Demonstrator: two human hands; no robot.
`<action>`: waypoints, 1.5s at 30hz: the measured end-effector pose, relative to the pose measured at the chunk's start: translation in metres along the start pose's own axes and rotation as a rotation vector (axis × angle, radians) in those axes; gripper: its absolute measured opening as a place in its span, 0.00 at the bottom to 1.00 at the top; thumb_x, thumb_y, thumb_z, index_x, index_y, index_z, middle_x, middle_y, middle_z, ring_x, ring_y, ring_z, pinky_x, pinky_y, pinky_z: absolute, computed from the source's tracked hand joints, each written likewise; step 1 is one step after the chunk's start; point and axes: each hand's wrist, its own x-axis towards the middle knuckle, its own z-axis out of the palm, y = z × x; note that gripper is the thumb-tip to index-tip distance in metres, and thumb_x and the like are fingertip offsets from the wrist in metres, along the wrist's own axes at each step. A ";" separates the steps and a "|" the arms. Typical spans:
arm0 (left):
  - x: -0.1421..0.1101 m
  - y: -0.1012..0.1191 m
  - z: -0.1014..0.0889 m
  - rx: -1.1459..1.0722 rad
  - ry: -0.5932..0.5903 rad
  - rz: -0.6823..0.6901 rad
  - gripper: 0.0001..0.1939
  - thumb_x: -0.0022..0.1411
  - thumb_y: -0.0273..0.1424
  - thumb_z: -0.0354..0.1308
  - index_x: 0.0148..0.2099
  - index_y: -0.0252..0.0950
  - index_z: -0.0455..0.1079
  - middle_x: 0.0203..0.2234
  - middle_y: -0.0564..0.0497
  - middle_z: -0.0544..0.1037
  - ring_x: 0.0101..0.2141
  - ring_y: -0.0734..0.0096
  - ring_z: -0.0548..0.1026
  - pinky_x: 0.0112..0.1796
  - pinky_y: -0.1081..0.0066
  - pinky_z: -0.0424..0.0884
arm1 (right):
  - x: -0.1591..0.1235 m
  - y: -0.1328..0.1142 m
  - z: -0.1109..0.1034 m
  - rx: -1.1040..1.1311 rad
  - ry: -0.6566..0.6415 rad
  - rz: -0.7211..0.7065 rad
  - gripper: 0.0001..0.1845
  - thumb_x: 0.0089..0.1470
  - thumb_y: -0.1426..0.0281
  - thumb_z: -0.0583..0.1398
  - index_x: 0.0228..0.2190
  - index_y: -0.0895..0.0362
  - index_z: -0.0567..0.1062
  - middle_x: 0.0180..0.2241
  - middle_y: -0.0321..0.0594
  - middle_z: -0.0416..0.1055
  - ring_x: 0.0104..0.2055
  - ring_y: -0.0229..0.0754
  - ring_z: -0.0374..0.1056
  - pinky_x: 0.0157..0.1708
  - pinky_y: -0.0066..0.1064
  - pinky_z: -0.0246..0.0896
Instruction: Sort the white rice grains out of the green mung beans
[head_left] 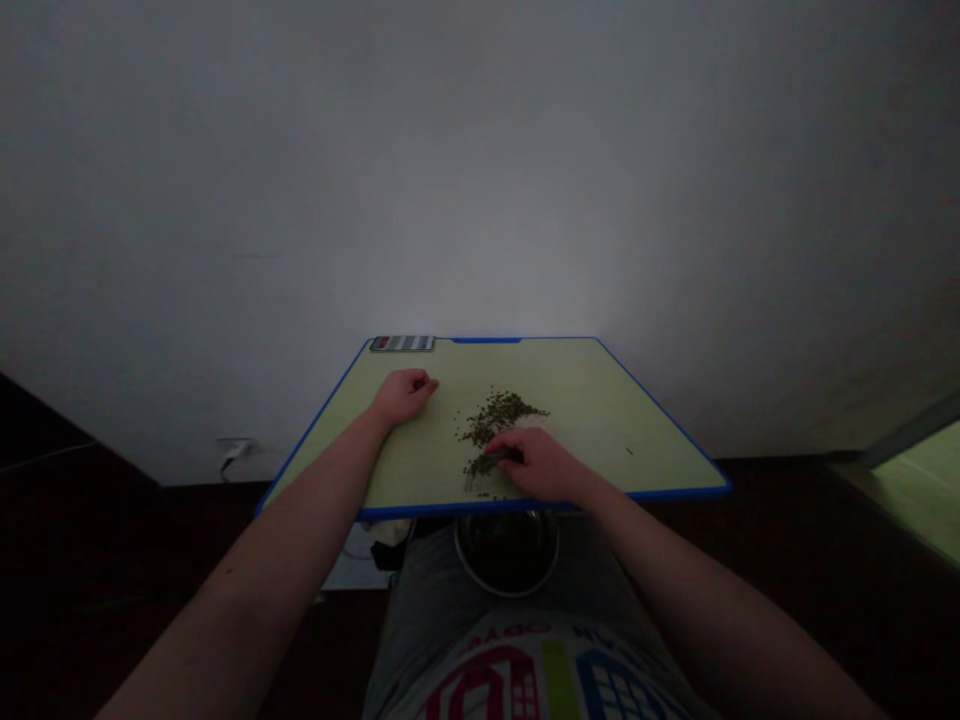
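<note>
A pale green table (600,410) with a blue rim stands before me against a white wall. A loose heap of small dark green grains (499,415) lies spread on its middle. My right hand (536,465) rests on the near end of that heap, fingers curled down over some grains close to the table's front edge. My left hand (403,393) lies on the table to the left of the heap, fingers curled into a loose fist, touching no grains. Below the front edge, on my lap, sits a round metal bowl (508,555).
A phone (403,343) lies at the table's far left corner. A single stray grain (628,451) lies to the right. A wall socket with a plug (234,450) is low on the left wall. Another green surface (926,490) shows at the far right.
</note>
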 end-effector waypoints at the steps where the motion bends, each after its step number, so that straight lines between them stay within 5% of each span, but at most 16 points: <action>1: 0.000 0.000 0.000 0.002 0.000 0.002 0.20 0.58 0.45 0.48 0.24 0.35 0.66 0.17 0.53 0.67 0.21 0.74 0.63 0.25 0.71 0.54 | -0.002 -0.001 -0.001 0.009 -0.002 0.003 0.17 0.47 0.78 0.57 0.39 0.56 0.77 0.31 0.37 0.75 0.32 0.38 0.69 0.34 0.30 0.61; 10: 0.000 0.000 0.000 -0.013 -0.003 0.002 0.21 0.58 0.45 0.47 0.24 0.35 0.67 0.17 0.52 0.67 0.21 0.74 0.62 0.25 0.71 0.54 | -0.011 0.003 -0.009 0.034 -0.008 0.022 0.17 0.47 0.78 0.57 0.39 0.57 0.77 0.32 0.39 0.76 0.33 0.39 0.70 0.35 0.30 0.63; 21: -0.001 0.000 0.000 -0.014 -0.005 0.005 0.20 0.58 0.44 0.47 0.24 0.35 0.67 0.17 0.53 0.66 0.22 0.74 0.62 0.26 0.71 0.54 | -0.040 0.024 -0.042 0.139 0.182 0.162 0.14 0.48 0.71 0.57 0.38 0.59 0.75 0.32 0.40 0.75 0.33 0.40 0.70 0.35 0.32 0.64; 35: -0.001 -0.005 0.003 -0.008 -0.005 0.004 0.21 0.58 0.45 0.47 0.24 0.35 0.66 0.16 0.53 0.66 0.21 0.74 0.61 0.25 0.71 0.54 | -0.039 0.044 -0.042 -0.057 0.215 0.203 0.14 0.48 0.74 0.56 0.38 0.58 0.76 0.32 0.41 0.76 0.33 0.41 0.70 0.35 0.31 0.63; 45: -0.001 -0.003 0.002 -0.005 -0.002 -0.004 0.20 0.57 0.45 0.47 0.24 0.35 0.66 0.17 0.52 0.67 0.21 0.74 0.62 0.25 0.71 0.54 | -0.018 0.020 -0.019 -0.063 0.085 0.079 0.16 0.46 0.78 0.56 0.38 0.57 0.77 0.33 0.39 0.76 0.33 0.39 0.69 0.35 0.31 0.62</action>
